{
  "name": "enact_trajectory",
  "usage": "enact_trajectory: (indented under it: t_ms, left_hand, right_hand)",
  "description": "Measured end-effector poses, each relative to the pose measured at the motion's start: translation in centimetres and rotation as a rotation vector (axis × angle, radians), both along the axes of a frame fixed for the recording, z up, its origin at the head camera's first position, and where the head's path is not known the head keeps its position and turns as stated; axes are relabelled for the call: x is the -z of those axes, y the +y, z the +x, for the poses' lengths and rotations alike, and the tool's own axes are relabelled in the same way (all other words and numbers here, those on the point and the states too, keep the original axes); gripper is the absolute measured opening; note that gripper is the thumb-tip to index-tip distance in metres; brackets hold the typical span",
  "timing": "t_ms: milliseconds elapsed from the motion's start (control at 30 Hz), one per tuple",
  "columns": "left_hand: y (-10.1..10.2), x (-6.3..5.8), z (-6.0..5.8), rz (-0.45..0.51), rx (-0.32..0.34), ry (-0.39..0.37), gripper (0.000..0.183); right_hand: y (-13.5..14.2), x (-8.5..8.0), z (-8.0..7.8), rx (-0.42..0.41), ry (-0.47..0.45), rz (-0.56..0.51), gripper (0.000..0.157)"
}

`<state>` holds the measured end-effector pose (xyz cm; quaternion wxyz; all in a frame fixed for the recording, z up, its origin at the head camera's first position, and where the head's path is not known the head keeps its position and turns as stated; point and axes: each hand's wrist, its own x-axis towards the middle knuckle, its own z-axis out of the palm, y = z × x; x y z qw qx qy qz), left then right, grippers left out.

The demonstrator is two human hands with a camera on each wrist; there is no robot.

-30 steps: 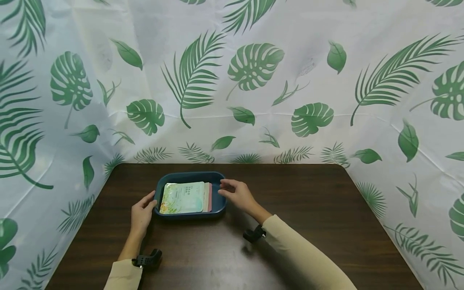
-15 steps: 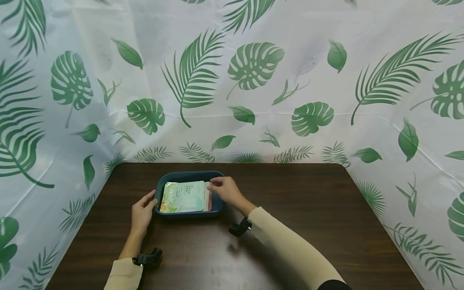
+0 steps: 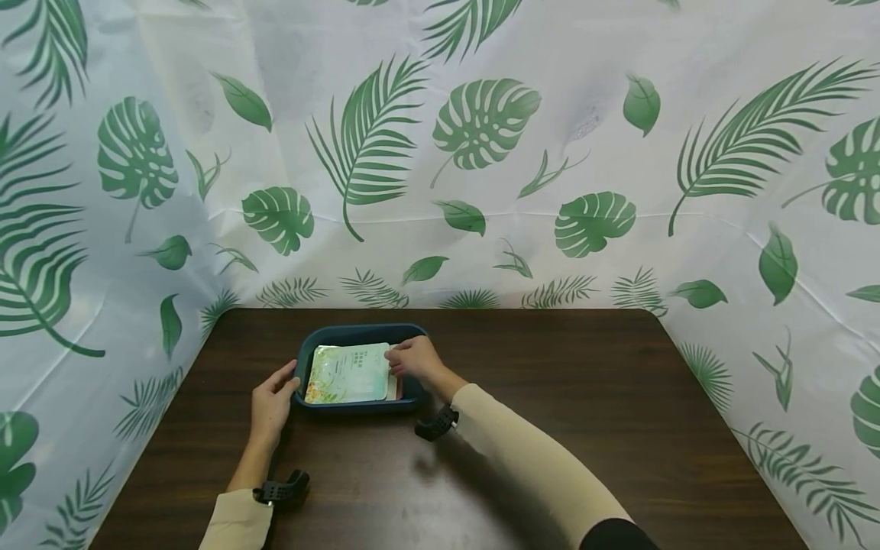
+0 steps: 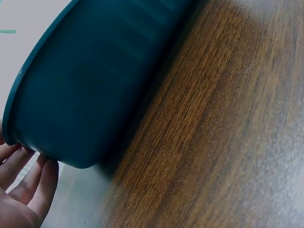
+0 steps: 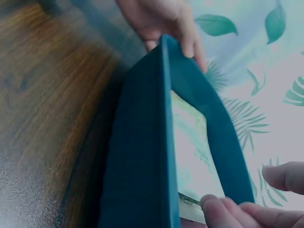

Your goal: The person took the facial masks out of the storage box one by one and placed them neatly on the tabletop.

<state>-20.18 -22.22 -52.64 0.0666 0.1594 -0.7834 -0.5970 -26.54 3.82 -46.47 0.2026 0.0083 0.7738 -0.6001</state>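
A blue plastic tray [image 3: 358,407] stands toward the back left of the table. In it lies a stack of flat sachets, shaped like face-mask packets; the top sachet [image 3: 349,374] is pale green with printed flowers, and paler and pink edges show beneath its right side. My left hand [image 3: 271,405] grips the tray's left end, the thumb over the rim and the fingers along the outer wall. My right hand [image 3: 415,359] reaches over the tray's right end, its fingertips right at the sachets' right edge. In the right wrist view its thumb [image 5: 285,177] stands apart from the fingers.
The dark wood-grain table [image 3: 550,428] extends to the right and in front of the tray. Behind it hangs a white curtain [image 3: 509,46] printed with green leaves. Black camera bands [image 3: 280,490] sit on both wrists.
My right hand has moved left, from over the tray's right rim to the right edge of the sachets. The left hand and the tray have stayed in place.
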Motion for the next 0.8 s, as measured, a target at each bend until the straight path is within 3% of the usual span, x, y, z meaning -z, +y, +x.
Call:
enact_trajectory:
  t_ms: [467, 700, 800]
  left_hand:
    - [0.1, -0.2, 0.0, -0.013, 0.0, -0.005, 0.039]
    - [0.0, -0.2, 0.0, 0.004, -0.001, -0.003, 0.04]
    - [0.0, -0.1, 0.0, 0.013, 0.0, -0.011, 0.041]
  right_hand:
    - [-1.8, 0.9, -0.6, 0.034, -0.03, 0.235, 0.023]
    - [-2.5, 1.1, -0.6, 0.105, -0.067, 0.185, 0.034]
    - [-2.8, 1.3, -0.4, 0.142, -0.099, 0.14, 0.032]
